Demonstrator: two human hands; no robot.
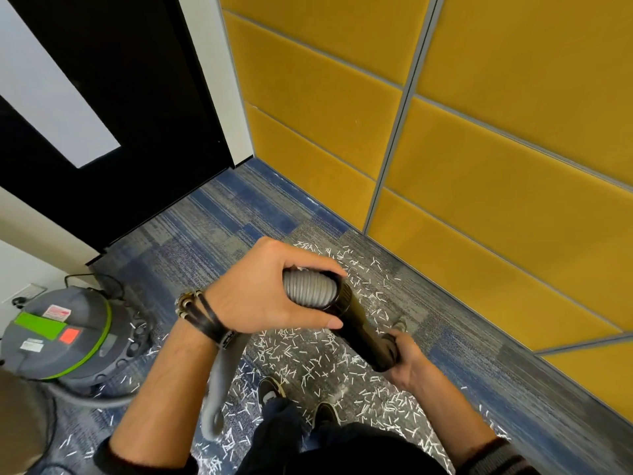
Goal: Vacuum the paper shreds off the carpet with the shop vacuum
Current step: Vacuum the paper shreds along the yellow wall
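The left hand (270, 293) curls around the grey hose (310, 287) where it joins the black tube (363, 323). The right hand (406, 361) grips the tube's lower end. Paper shreds (308, 365) litter the carpet (212, 217) underfoot; the shop vacuum (61, 334) stands left.

Blue-grey carpet (212, 214), scattered paper shreds (308, 365), shop vacuum (65, 334)

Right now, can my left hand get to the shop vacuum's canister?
Probably not yet: the left hand grips the hose, and the canister sits low on the carpet, though nothing blocks it.
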